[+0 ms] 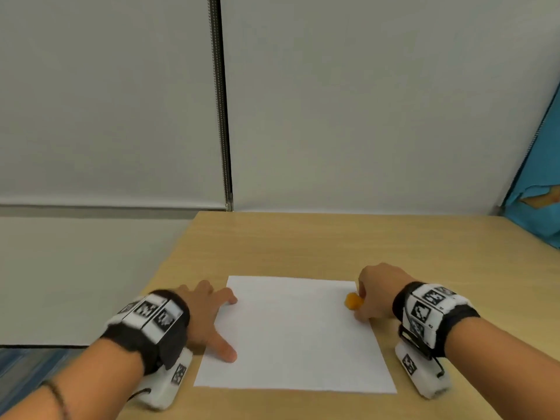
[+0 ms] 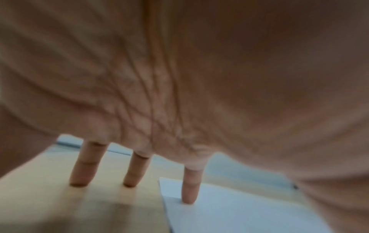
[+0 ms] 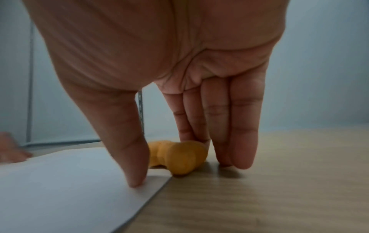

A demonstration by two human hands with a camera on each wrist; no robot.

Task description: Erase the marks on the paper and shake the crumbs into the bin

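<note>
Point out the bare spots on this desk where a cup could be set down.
Free: the wooden desk between the paper's far edge and the wall, and the far right stretch toward the blue item. Crowded: the paper's left edge under the left hand, and its right edge where the right hand meets the orange eraser.

Light wooden table (image 1: 303, 237) against pale grey wall panels (image 1: 363, 101).
Dark vertical seam with beaded cord (image 1: 218, 101) between two panels; lower white surface (image 1: 75, 277) left of table; blue patterned material (image 1: 536, 189) at far right; blue striped floor (image 1: 24, 374) at lower left.
</note>
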